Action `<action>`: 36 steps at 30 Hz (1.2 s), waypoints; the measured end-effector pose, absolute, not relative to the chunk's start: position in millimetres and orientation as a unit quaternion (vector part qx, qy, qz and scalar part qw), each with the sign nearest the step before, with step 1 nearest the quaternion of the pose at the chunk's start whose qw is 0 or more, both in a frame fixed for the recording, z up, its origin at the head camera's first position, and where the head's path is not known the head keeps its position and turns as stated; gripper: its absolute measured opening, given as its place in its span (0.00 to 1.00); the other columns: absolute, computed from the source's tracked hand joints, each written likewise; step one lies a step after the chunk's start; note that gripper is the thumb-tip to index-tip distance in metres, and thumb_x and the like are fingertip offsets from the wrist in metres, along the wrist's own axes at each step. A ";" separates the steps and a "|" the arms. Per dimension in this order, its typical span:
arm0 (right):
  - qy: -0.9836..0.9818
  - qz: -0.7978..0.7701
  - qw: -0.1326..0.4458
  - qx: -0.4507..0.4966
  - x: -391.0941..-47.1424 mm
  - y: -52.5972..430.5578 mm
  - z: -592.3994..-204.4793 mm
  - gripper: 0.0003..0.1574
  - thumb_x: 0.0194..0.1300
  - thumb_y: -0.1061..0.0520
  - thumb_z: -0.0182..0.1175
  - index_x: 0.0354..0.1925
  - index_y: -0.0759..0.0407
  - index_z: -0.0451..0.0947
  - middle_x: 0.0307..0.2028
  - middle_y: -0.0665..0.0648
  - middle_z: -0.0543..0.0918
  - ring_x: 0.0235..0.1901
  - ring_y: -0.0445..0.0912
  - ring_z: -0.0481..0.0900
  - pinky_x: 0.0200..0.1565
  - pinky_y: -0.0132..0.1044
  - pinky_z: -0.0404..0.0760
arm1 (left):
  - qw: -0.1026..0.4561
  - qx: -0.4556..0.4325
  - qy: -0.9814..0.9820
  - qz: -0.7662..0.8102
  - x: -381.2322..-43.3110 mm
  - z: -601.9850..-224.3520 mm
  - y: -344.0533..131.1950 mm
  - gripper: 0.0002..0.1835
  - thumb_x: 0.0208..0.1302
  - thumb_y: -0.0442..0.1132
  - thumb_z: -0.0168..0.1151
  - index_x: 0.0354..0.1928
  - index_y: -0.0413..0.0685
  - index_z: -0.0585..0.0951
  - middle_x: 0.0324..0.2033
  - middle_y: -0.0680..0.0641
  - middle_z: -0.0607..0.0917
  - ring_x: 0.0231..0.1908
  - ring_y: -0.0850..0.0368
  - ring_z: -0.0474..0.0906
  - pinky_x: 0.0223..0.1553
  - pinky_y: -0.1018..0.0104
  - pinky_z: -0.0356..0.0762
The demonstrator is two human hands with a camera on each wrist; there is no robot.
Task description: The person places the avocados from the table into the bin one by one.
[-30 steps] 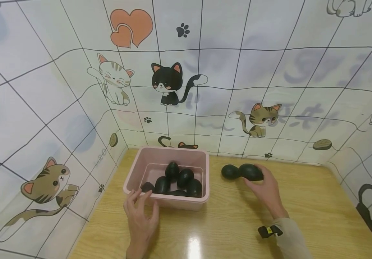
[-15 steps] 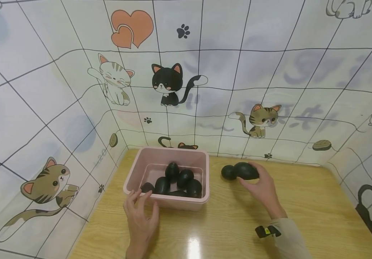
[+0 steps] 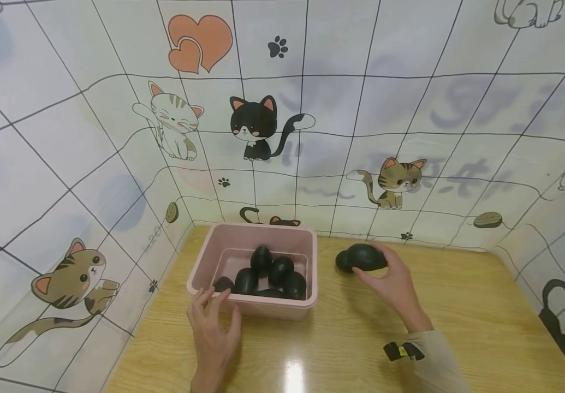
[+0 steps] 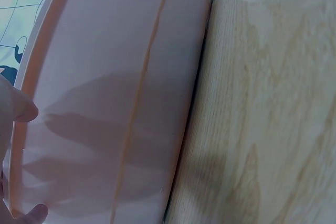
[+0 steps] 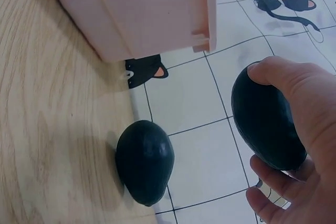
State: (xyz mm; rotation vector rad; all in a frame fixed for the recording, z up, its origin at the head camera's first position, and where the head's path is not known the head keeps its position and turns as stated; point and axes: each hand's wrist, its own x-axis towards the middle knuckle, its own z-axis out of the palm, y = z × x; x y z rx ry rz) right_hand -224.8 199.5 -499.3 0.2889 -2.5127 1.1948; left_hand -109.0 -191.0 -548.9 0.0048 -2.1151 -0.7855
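Note:
My right hand (image 3: pixel 394 281) grips a dark green avocado (image 3: pixel 364 256) between thumb and fingers. In the right wrist view the held avocado (image 5: pixel 265 116) is raised above the table level. Another avocado (image 5: pixel 144 161) lies on the table; in the head view it is the partly covered avocado (image 3: pixel 343 262) at the held one's left. My left hand (image 3: pixel 214 330) rests its loosely bent fingertips on the near left rim of the pink bin (image 3: pixel 282 310). Several avocados (image 3: pixel 246 281) lie inside the bin. In the left wrist view, fingertips (image 4: pixel 23 109) show at the bin's rim.
The bin stands on the left of a wood-grain table (image 3: pixel 356 349). Behind the table and at both sides hangs a white cat-print sheet (image 3: pixel 331 109). A black strap (image 3: pixel 402 351) lies at my right wrist over a light sleeve (image 3: pixel 441 363).
My right hand has moved left with its avocado, which now overlaps more of the avocado on the table. The left hand and the bin have stayed in place.

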 end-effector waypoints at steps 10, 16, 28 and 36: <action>-0.883 0.428 0.158 0.107 -221.1 190.3 -488.0 0.46 0.58 0.50 0.81 0.70 0.59 0.74 0.69 0.66 0.79 0.67 0.65 0.77 0.64 0.69 0.75 | 0.419 0.010 -0.853 -0.311 -109.0 -548.3 -191.0 0.21 0.54 0.35 0.73 0.52 0.46 0.85 0.58 0.33 0.77 0.68 0.32 0.67 0.61 0.35 0.70; -0.885 0.429 0.149 0.105 -217.8 185.6 -480.9 0.46 0.59 0.48 0.80 0.70 0.57 0.74 0.69 0.66 0.79 0.68 0.65 0.77 0.64 0.69 0.75 | 0.424 0.007 -0.851 -0.310 -109.2 -549.6 -190.7 0.21 0.54 0.34 0.73 0.52 0.46 0.85 0.58 0.33 0.77 0.67 0.32 0.67 0.60 0.34 0.70; -0.885 0.427 0.140 0.121 -215.9 172.4 -472.4 0.46 0.58 0.50 0.81 0.70 0.57 0.74 0.69 0.65 0.79 0.67 0.65 0.78 0.64 0.69 0.77 | 0.396 0.032 -0.862 -0.314 -107.7 -549.2 -190.3 0.21 0.55 0.35 0.74 0.54 0.46 0.85 0.60 0.34 0.75 0.69 0.31 0.65 0.62 0.29 0.70; -0.870 0.448 0.149 0.140 -213.8 158.4 -470.7 0.47 0.54 0.54 0.83 0.69 0.54 0.76 0.67 0.63 0.81 0.65 0.62 0.81 0.63 0.65 0.79 | 0.411 0.020 -0.856 -0.312 -108.0 -549.8 -190.8 0.21 0.55 0.35 0.73 0.53 0.46 0.85 0.59 0.33 0.76 0.68 0.31 0.66 0.61 0.31 0.70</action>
